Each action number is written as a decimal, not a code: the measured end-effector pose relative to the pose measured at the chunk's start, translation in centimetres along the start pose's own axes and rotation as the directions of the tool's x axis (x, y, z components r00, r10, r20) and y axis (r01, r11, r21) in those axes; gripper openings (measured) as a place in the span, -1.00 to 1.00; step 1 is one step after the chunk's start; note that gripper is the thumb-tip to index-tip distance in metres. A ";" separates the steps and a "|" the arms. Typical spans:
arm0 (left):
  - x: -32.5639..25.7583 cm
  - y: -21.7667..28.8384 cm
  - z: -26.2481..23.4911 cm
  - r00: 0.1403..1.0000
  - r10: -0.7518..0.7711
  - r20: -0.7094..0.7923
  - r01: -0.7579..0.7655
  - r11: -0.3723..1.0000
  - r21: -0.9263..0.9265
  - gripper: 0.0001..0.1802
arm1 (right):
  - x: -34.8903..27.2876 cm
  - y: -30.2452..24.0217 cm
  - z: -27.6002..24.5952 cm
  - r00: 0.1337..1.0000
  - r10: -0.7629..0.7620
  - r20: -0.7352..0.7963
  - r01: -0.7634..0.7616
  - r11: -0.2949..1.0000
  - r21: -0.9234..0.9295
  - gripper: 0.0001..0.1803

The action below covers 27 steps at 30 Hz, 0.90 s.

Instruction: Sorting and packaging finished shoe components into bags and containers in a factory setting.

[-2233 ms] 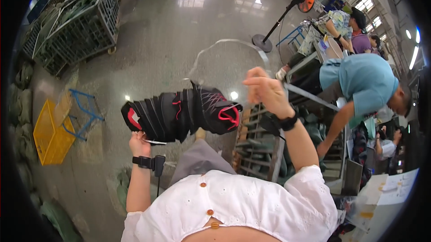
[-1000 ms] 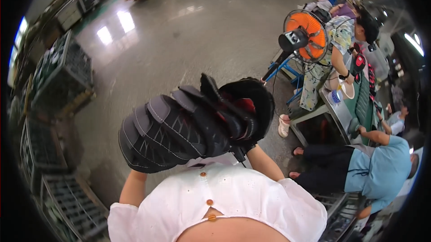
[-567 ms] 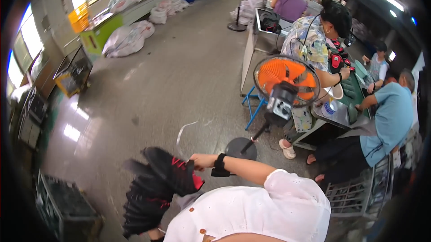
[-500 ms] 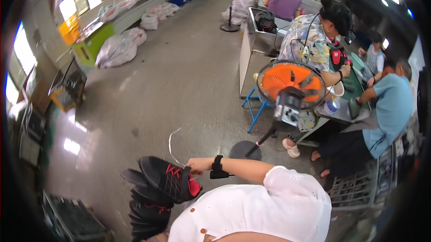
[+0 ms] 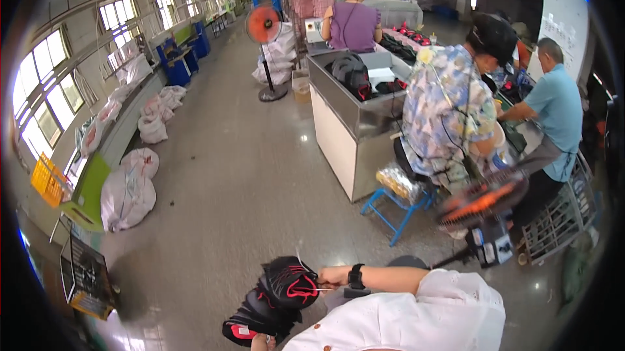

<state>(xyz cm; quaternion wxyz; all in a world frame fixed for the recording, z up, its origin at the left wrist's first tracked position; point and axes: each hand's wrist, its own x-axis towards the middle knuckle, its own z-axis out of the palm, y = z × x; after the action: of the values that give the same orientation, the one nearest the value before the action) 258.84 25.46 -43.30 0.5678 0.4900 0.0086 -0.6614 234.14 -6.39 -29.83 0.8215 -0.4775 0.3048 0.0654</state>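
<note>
A bundle of several black shoes [image 5: 277, 295] with red laces and red linings is held low in front of me. My right hand [image 5: 333, 277] is closed beside the opening of the top shoe, on a thin white cord that shows at the hand and against the shoe. Under the lower end of the bundle, my left hand [image 5: 262, 342] shows only in part at the bottom edge, closed against the shoes; most of its fingers are hidden. A dark band is around my right wrist.
A blurred orange fan [image 5: 485, 204] stands near right, beside a blue stool [image 5: 403, 211]. People sit and stand around a metal-topped worktable [image 5: 355, 113] holding black shoes. Another fan [image 5: 263, 25] stands farther off. White sacks [image 5: 133, 188] and a tipped crate [image 5: 88, 279] lie left.
My view has lifted and moved forward along the aisle. The worktable and people appear larger. The shoe bundle and both hands sit farther right in view, with the bundle still held.
</note>
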 end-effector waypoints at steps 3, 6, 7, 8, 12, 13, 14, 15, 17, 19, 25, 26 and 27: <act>8.9 9.9 4.3 0.999 0.030 0.014 -0.031 0.999 0.041 -0.74 | 6.5 -0.4 -8.0 0.970 0.113 -0.216 -0.118 0.993 -0.008 -0.77; 13.3 19.8 6.7 0.950 0.313 -0.005 -0.308 0.939 0.153 -0.77 | 9.4 -5.7 -12.7 0.949 0.175 -0.261 -0.167 0.985 0.051 -0.75; 14.7 21.8 8.2 0.916 0.400 -0.013 -0.392 0.904 0.169 -0.78 | 8.3 -9.7 -13.0 0.938 0.237 -0.253 -0.220 0.971 0.093 -0.77; 16.7 23.5 10.9 0.887 0.461 0.007 -0.454 0.870 0.191 -0.78 | 8.7 -11.5 -15.0 0.934 0.236 -0.269 -0.216 0.971 0.104 -0.77; 25.2 30.5 22.8 0.749 0.655 0.101 -0.657 0.712 0.248 -0.82 | 11.4 -20.1 -22.2 0.942 -0.098 -0.321 0.118 0.992 0.044 -0.65; 27.6 32.6 25.8 0.707 0.697 0.121 -0.700 0.666 0.257 -0.83 | 10.8 -24.0 -22.9 0.932 -0.169 -0.321 0.189 0.981 0.031 -0.66; 27.7 34.9 28.4 0.636 0.764 0.114 -0.760 0.592 0.269 -0.83 | 11.8 -27.5 -23.9 0.914 -0.294 -0.281 0.281 0.956 -0.087 -0.66; 29.5 38.5 32.2 0.666 0.737 0.112 -0.731 0.615 0.297 -0.81 | 11.3 -30.9 -24.8 0.878 -0.291 -0.381 0.277 0.956 -0.093 -0.64; 35.6 44.8 38.0 0.560 0.757 0.337 -0.822 0.456 0.342 -0.79 | 8.6 -38.1 -26.5 0.766 -0.373 -0.523 0.336 0.927 -0.170 -0.57; 41.9 50.3 44.7 0.450 0.744 0.494 -0.890 0.332 0.311 -0.79 | 7.7 -42.8 -30.7 0.633 -0.460 -0.623 0.420 0.880 -0.224 -0.53; 54.5 60.4 73.2 0.080 0.423 0.903 -0.997 0.039 0.070 -0.91 | -2.1 -51.3 -44.3 0.088 -0.646 -0.758 0.557 0.663 -0.500 -0.54; 56.0 60.8 78.5 -0.026 0.349 0.937 -0.997 -0.071 -0.002 -0.93 | -3.7 -52.1 -45.6 -0.010 -0.559 -0.829 0.642 0.632 -0.434 -0.55; 56.1 60.7 84.0 -0.096 0.278 0.956 -0.988 -0.143 -0.057 -0.93 | -5.6 -52.1 -47.6 -0.093 -0.547 -0.832 0.669 0.584 -0.459 -0.59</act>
<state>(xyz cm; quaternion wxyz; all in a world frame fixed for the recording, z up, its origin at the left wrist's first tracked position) 258.32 -85.44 -3.44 0.4897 0.2341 -0.8178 -0.1914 229.59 -72.47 -4.93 0.4279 -0.4539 0.4717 -0.6232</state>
